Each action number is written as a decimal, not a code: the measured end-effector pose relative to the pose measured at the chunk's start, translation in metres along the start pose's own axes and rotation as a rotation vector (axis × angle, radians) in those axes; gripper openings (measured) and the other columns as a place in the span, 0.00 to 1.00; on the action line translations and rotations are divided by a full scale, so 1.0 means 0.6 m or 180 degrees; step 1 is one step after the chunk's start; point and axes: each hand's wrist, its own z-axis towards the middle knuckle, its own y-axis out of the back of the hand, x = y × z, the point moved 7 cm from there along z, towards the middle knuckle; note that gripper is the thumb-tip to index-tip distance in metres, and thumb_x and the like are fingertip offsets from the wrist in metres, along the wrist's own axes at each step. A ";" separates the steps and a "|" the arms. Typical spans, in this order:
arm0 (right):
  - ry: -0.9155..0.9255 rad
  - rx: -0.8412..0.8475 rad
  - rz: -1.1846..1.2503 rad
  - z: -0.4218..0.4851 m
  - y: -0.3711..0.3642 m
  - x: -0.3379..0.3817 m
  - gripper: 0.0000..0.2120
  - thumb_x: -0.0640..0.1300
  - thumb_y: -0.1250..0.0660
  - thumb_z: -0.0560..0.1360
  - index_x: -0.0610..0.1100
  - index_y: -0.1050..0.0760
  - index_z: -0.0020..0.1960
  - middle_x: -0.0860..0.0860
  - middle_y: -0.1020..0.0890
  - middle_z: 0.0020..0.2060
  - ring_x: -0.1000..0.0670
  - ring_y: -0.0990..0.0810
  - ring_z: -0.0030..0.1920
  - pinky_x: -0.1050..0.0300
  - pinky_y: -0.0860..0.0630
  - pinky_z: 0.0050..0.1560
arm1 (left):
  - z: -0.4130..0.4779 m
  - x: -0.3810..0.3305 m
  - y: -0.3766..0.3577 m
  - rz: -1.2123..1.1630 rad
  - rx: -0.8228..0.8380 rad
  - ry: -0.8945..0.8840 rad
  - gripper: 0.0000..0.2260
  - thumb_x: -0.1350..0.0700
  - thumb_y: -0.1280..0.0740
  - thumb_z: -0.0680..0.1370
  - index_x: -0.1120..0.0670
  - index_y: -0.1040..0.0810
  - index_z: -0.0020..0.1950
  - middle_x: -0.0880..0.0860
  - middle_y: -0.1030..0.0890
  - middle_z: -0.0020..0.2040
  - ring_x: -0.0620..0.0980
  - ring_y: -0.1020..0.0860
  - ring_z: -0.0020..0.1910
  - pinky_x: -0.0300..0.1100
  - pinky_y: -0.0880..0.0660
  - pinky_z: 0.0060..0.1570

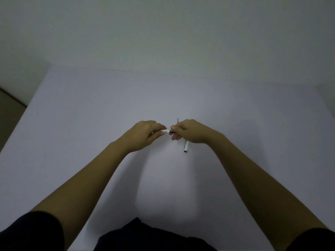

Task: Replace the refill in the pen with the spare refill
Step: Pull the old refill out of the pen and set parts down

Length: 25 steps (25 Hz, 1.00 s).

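Note:
My left hand (145, 134) is closed around a white pen barrel (165, 131), whose end pokes out toward the right. My right hand (188, 132) pinches a thin dark refill (171, 131) right at that barrel end. A white tube-like pen piece (186, 146) lies on the table under my right hand, its open end toward me. A thin refill tip (178, 120) sticks out beyond my right hand on the far side; the rest of it is hidden.
The white table (108, 109) spreads wide on all sides of my hands. Its left edge runs diagonally at the left, with floor beyond. A plain wall stands behind the far edge.

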 end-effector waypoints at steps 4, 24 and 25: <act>0.0677 -0.0677 -0.0389 -0.029 0.016 0.029 0.09 0.46 0.36 0.76 0.45 0.19 0.50 0.48 0.14 0.43 0.50 0.19 0.43 0.55 0.26 0.48 | -0.016 -0.001 0.000 -0.0487 -0.0113 0.0276 0.11 0.51 0.41 0.80 0.53 0.21 0.55 0.45 0.23 0.37 0.40 0.27 0.35 0.31 0.34 0.35; 0.0840 -0.1104 0.0128 -0.080 0.028 0.032 0.03 0.44 0.30 0.72 0.46 0.19 0.44 0.53 0.17 0.36 0.61 0.20 0.36 0.72 0.27 0.40 | -0.032 -0.034 0.017 -0.0412 -0.0178 0.0128 0.11 0.51 0.41 0.80 0.54 0.21 0.54 0.46 0.22 0.39 0.41 0.27 0.35 0.29 0.34 0.35; 0.0957 -0.1197 0.0153 -0.084 0.033 0.036 0.03 0.43 0.28 0.70 0.46 0.19 0.45 0.53 0.18 0.37 0.59 0.21 0.38 0.71 0.26 0.42 | -0.032 -0.035 0.019 -0.0427 -0.0203 0.0126 0.11 0.51 0.40 0.80 0.53 0.21 0.54 0.46 0.23 0.39 0.40 0.27 0.35 0.28 0.34 0.34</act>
